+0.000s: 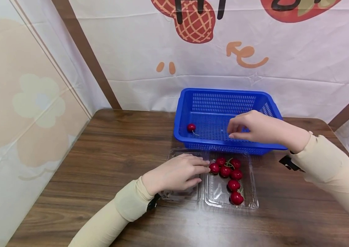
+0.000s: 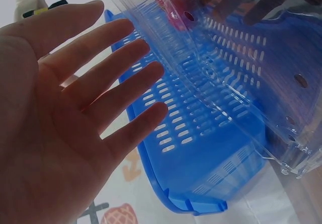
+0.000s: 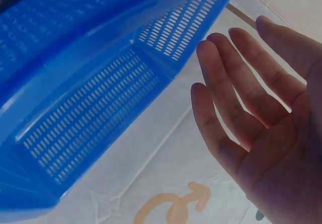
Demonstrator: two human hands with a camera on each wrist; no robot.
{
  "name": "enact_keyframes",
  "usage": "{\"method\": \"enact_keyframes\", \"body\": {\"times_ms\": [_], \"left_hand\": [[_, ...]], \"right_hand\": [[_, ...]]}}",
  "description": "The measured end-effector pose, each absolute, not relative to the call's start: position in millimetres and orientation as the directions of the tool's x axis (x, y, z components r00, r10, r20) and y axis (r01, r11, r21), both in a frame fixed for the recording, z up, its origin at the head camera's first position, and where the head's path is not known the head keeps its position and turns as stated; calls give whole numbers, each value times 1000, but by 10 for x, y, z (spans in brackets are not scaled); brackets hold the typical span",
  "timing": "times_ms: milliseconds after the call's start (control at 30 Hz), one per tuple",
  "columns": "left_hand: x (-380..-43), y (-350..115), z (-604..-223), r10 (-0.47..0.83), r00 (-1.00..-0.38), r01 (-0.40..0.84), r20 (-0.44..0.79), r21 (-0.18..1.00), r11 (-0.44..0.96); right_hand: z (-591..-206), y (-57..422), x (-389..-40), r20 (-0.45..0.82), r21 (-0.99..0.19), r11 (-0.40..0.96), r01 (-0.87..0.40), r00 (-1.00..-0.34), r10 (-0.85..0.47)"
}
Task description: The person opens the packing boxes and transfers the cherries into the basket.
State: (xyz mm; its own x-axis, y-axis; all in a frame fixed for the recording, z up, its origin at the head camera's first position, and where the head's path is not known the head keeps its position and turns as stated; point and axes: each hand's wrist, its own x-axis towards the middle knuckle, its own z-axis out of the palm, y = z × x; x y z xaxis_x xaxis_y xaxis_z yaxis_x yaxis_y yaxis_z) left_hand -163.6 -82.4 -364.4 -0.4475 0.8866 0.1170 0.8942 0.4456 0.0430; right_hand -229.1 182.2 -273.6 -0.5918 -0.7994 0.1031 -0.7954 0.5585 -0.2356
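Note:
My left hand (image 1: 177, 173) is over the left half of a clear hinged plastic box (image 1: 217, 193). Its fingers are extended toward the leftmost cherry, and the left wrist view shows the palm (image 2: 55, 118) holding nothing. Several red cherries (image 1: 225, 171) lie in the right half of the box, some with green stems. Above the right side of a blue perforated basket (image 1: 230, 92), my right hand (image 1: 254, 127) has loosely bent fingers. These fingers (image 3: 221, 93) hold nothing in the right wrist view. One stemmed cherry (image 1: 191, 128) sits at the basket's left end.
The basket stands right behind the plastic box on a brown wooden table (image 1: 112, 154). A printed cloth (image 1: 131, 44) hangs behind the table's far edge. Another patterned cloth (image 1: 23, 113) is on the left side.

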Motion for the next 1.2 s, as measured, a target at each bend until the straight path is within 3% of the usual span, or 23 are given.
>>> {"method": "enact_keyframes", "body": {"times_ms": [467, 800, 1200], "left_hand": [[-1635, -836, -3621, 885, -453, 891, 109, 44, 451], [-1636, -834, -3629, 883, -456, 890, 111, 46, 454], [-1623, -822, -3625, 885, -453, 891, 108, 32, 452]], "right_hand": [[-2838, 1836, -2023, 127, -309, 466, -829, -521, -844], [-2982, 1852, -1891, 119, -345, 468, -813, -533, -838], [-3227, 1866, -1688, 141, -375, 406, -834, -484, -864]]}}
